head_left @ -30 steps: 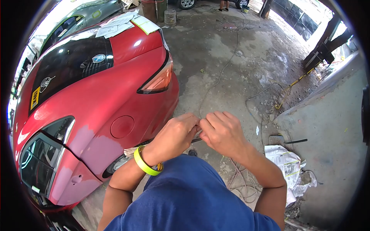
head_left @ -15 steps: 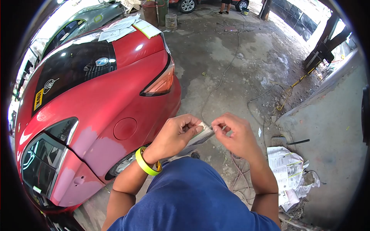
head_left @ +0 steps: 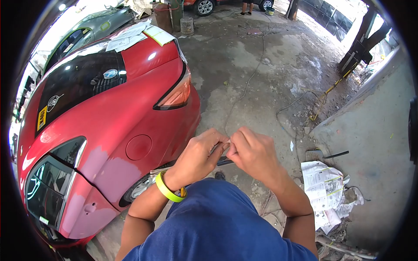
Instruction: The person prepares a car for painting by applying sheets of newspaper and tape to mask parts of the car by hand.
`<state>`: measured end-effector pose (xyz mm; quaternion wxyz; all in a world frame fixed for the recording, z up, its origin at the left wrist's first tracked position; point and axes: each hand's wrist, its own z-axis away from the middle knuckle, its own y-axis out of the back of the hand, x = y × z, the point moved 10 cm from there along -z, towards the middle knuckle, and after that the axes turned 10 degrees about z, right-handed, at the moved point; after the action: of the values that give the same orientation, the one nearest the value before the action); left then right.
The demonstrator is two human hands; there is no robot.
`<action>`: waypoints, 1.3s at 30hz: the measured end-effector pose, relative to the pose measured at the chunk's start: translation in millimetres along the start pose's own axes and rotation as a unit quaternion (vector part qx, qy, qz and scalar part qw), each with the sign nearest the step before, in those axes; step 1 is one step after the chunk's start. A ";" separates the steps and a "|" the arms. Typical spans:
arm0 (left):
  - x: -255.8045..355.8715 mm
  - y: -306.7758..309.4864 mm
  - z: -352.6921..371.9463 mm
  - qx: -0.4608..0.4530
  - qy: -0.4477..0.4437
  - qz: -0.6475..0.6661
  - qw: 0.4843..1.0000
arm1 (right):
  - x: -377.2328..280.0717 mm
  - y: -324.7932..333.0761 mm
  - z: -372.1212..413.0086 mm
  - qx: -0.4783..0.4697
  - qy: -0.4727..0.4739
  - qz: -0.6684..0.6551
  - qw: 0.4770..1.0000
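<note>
My left hand [head_left: 198, 150] and my right hand [head_left: 253, 153] meet fingertip to fingertip in front of my chest, both closed. Pinched between them is a thin paper-like sheet [head_left: 227, 142]; only a small pale edge shows, and the fingers hide most of it. A roll of yellow-green masking tape [head_left: 167, 190] hangs around my left wrist like a bracelet. To the left stands a red car [head_left: 126, 104], apart from my hands. Dull pink patches [head_left: 117, 174] cover parts of its rear side and door.
Paper sheets [head_left: 130, 35] lie on the car's rear. Crumpled newspaper [head_left: 324, 187] is on the ground at right, beside a low concrete wall [head_left: 374, 143]. A hose [head_left: 249, 82] crosses the floor. Farther back are a bucket [head_left: 187, 27], another car [head_left: 203, 6] and a person's legs [head_left: 247, 7].
My right hand has turned inward and closed against the left fingertips, covering the sheet that showed between them before. The view has shifted slightly.
</note>
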<state>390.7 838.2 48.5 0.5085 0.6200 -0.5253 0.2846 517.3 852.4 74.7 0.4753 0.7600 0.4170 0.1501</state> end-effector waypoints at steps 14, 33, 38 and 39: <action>7.8 44.1 0.8 0.071 -0.144 -0.064 0.985 | 18.4 -22.0 25.1 0.104 -0.053 -0.160 0.980; -84.1 28.0 28.4 0.235 0.135 0.335 0.902 | 8.4 -62.3 -10.9 0.145 -0.109 -0.273 0.945; -83.3 25.3 22.5 0.162 0.137 0.292 0.933 | 21.1 -49.2 -26.1 0.109 -0.103 -0.283 0.947; -81.4 27.5 18.4 0.141 0.142 0.278 0.939 | 18.7 -34.5 -33.6 0.121 -0.080 -0.249 0.957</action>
<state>338.2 852.4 -20.5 0.3858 0.4677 -0.5535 0.5710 490.7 893.9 59.2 0.4338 0.6935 0.5687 -0.0865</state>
